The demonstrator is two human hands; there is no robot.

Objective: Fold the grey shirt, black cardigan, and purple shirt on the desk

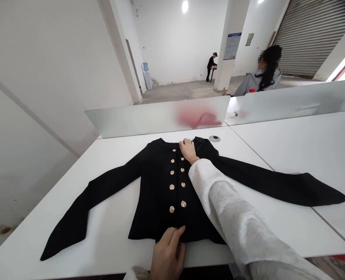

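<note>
White surface point(117, 233) carries your black jacket point(161, 186), frosted divider point(157, 116) at twelve o'clock. Your left hand point(168, 254) and right hand point(188, 150) press it, fingers together, flat.

The room is bright and evenly lit. A ceiling lamp point(185, 6) glows at twelve o'clock, and daylight burns out white at the doorway at two o'clock. The white surface point(291, 144) shows only soft, faint shadows. The black jacket point(161, 182) loses fabric detail in its darkness. Straight lines bow towards the edges from the wide lens. The frosted divider point(157, 116) blurs a red shape behind it.
</note>
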